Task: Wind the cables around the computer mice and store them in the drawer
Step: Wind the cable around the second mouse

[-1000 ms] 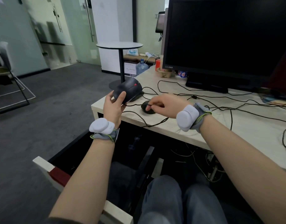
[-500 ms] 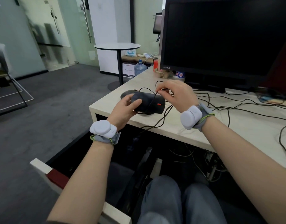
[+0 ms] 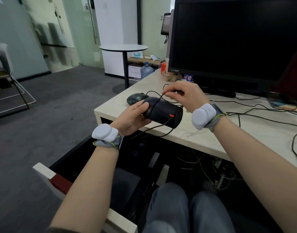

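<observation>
My left hand (image 3: 133, 117) grips a black mouse with a red wheel (image 3: 162, 113), held sideways over the desk's front edge. Its thin black cable (image 3: 157, 102) crosses over the mouse body and loops below it. My right hand (image 3: 183, 95) pinches that cable just above the mouse. A second dark mouse (image 3: 136, 98) lies on the desk behind the held one. The open drawer (image 3: 48, 172), dark inside with a pale front, is below my left forearm.
A large black monitor (image 3: 236, 39) stands at the back of the pale desk (image 3: 203, 140). Several black cables (image 3: 262, 113) trail across the desk to the right. A round side table (image 3: 123, 47) and a chair (image 3: 8, 78) stand on the grey carpet.
My left hand turned the mouse from upright to sideways and brought it nearer the desk edge. My right hand left the second mouse, took the cable and drew it up over the held mouse.
</observation>
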